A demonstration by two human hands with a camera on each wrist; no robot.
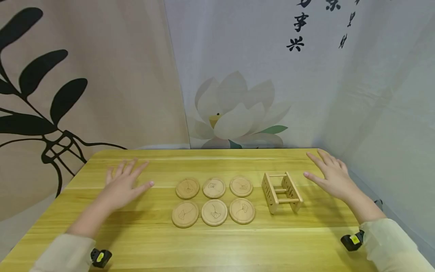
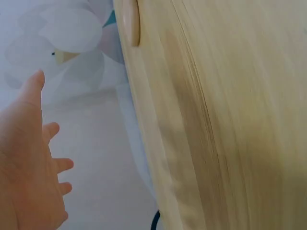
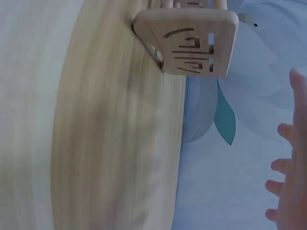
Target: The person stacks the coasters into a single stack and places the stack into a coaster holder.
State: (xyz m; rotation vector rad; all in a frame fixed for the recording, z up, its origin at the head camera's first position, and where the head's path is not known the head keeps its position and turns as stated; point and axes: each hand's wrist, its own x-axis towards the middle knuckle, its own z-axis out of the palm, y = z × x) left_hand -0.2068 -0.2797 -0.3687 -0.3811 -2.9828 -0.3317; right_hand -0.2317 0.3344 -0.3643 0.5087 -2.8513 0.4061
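Round wooden coasters engraved with ginkgo leaves lie flat on the table in two rows of three. To their right stands a small wooden coaster rack with slatted-cut side panels and crossbars, holding nothing. My left hand hovers left of the coasters, fingers spread, touching nothing. Raised beyond the rack's right side, my right hand also has its fingers apart and holds nothing. The right wrist view shows the rack's carved side panel near that hand. In the left wrist view only one coaster's edge appears.
The yellowish wooden table ends at a back edge against a printed cloth curtain with a lotus, leaves and characters. A black wrist camera sits at the left sleeve, another wrist camera at the right.
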